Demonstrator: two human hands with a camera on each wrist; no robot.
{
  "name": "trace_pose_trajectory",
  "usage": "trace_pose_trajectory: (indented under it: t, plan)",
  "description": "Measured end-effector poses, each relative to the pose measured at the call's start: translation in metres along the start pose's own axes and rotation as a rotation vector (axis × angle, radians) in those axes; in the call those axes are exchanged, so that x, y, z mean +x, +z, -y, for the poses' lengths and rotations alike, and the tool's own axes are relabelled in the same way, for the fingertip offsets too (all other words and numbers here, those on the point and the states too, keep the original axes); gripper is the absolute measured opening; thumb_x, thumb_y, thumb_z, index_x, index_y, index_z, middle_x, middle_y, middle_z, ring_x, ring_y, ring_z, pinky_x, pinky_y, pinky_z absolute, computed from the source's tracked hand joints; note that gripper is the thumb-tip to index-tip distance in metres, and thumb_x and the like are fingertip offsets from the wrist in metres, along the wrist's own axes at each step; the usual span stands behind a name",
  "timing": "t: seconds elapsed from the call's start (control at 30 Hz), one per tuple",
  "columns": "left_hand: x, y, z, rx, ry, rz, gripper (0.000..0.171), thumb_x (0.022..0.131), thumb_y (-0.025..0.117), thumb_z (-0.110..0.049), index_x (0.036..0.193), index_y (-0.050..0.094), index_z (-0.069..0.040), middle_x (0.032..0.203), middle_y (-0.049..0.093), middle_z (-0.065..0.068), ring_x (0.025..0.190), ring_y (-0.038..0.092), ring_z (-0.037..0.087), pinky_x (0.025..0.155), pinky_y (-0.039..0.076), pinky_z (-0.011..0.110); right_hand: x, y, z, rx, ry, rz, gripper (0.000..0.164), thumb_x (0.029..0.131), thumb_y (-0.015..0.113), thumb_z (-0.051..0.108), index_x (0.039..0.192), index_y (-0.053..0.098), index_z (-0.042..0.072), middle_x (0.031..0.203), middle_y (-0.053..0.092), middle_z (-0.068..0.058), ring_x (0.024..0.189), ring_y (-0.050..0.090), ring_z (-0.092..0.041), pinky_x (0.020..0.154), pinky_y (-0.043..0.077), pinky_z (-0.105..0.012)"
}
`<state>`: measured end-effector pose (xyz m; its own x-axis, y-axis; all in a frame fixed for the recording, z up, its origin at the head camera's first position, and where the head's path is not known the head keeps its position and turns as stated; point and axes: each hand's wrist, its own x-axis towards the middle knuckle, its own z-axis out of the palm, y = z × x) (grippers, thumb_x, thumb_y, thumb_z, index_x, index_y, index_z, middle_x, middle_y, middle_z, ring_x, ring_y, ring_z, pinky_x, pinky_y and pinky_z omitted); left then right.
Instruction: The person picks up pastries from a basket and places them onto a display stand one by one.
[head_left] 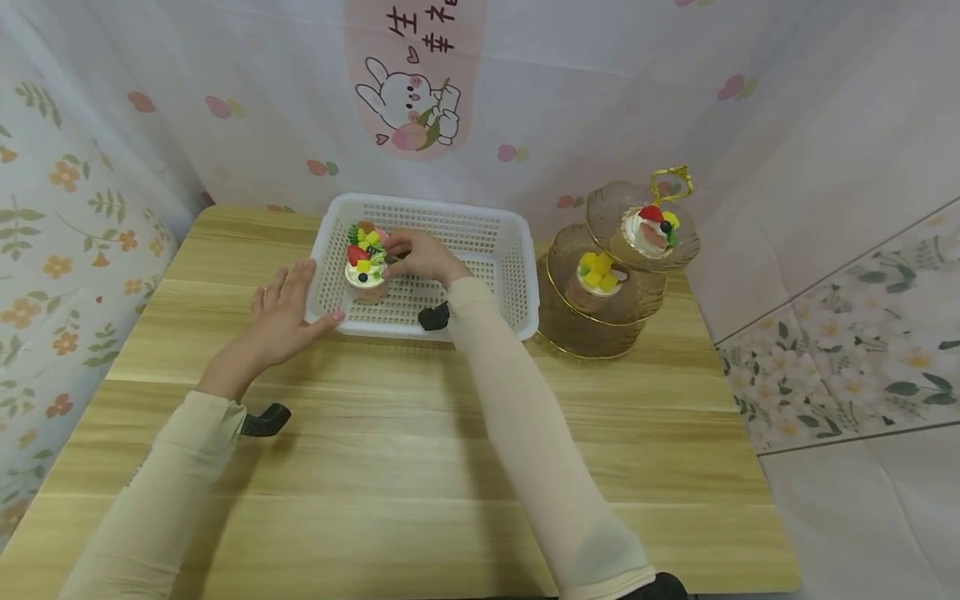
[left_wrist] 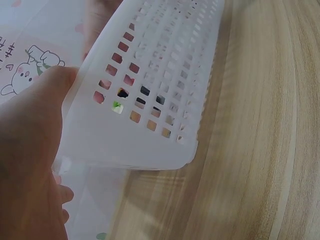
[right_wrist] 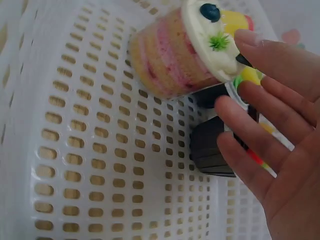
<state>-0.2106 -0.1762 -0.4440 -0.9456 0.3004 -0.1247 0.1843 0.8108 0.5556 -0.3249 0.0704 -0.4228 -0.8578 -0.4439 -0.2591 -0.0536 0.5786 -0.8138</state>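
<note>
In the head view my right hand (head_left: 427, 257) reaches into a white plastic basket (head_left: 517, 275), beside a cup cake (head_left: 366, 287) topped with cream and fruit pieces. The right wrist view shows layered pink and yellow sponge in this cake (right_wrist: 167, 55). The thumb of my right hand (right_wrist: 295, 115) is at its cream edge, and the other fingers are spread, slightly bent, near a black cup (right_wrist: 212, 147). More fruit-topped pieces (head_left: 367, 233) sit behind the front cake. My left hand (head_left: 283, 310) rests at the basket's front left corner, its thumb by the rim in the left wrist view.
A tiered stand (head_left: 592, 337) with gold edges and handle is right of the basket. It bears a cake (head_left: 647, 233) on top and a mango-topped cake (head_left: 592, 287) below. The wooden table (head_left: 360, 467) extends in front; a printed curtain (head_left: 570, 92) hangs behind.
</note>
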Motion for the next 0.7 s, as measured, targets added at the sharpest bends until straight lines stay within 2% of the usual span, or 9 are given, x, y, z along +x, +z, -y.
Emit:
trace_pose_trajectory:
  t: [0.13, 0.27, 0.37, 0.57, 0.7]
  plan:
    - [0.000, 0.000, 0.001, 0.000, 0.005, -0.006, 0.098, 0.097, 0.048, -0.059, 0.159, -0.009, -0.009, 0.167, -0.008, 0.019, 0.152, -0.011, 0.048, 0.112, -0.008, 0.076, 0.006, 0.003, 0.003, -0.139, -0.023, 0.041, 0.064, 0.082, 0.079, 0.013, 0.140, 0.054, 0.011, 0.138, 0.060, -0.009, 0.129, 0.056, -0.022, 0.110, 0.044, -0.034]
    - [0.000, 0.001, 0.002, -0.004, 0.001, -0.005, 0.098, 0.096, 0.048, -0.060, 0.159, -0.009, -0.011, 0.167, -0.009, 0.019, 0.152, -0.012, 0.047, 0.112, -0.008, 0.076, 0.011, 0.006, 0.005, -0.216, 0.012, 0.073, 0.069, 0.081, 0.079, 0.014, 0.144, 0.050, 0.013, 0.139, 0.059, -0.009, 0.129, 0.055, -0.020, 0.112, 0.043, -0.035]
    - [0.001, 0.001, 0.002, -0.006, -0.003, -0.005, 0.099, 0.096, 0.049, -0.060, 0.159, -0.009, -0.011, 0.167, -0.008, 0.019, 0.152, -0.013, 0.047, 0.113, -0.008, 0.076, 0.014, 0.007, 0.004, -0.206, 0.044, 0.090, 0.072, 0.082, 0.079, 0.013, 0.147, 0.046, 0.014, 0.140, 0.058, -0.009, 0.126, 0.056, -0.020, 0.109, 0.045, -0.035]
    - [0.002, 0.002, 0.003, -0.008, -0.009, -0.009, 0.099, 0.096, 0.049, -0.060, 0.159, -0.009, -0.011, 0.168, -0.008, 0.018, 0.152, -0.013, 0.047, 0.113, -0.010, 0.075, 0.018, 0.009, 0.004, -0.161, 0.084, 0.112, 0.075, 0.082, 0.078, 0.008, 0.149, 0.044, 0.018, 0.137, 0.057, -0.011, 0.094, 0.065, -0.020, 0.085, 0.058, -0.033]
    - [0.001, 0.002, 0.002, -0.003, -0.016, -0.010, 0.099, 0.096, 0.049, -0.060, 0.159, -0.009, -0.011, 0.168, -0.009, 0.017, 0.153, -0.013, 0.045, 0.113, -0.010, 0.074, 0.019, 0.010, 0.004, -0.188, 0.086, 0.116, 0.078, 0.081, 0.079, 0.007, 0.150, 0.043, 0.018, 0.136, 0.058, -0.011, 0.086, 0.067, -0.020, 0.080, 0.059, -0.032]
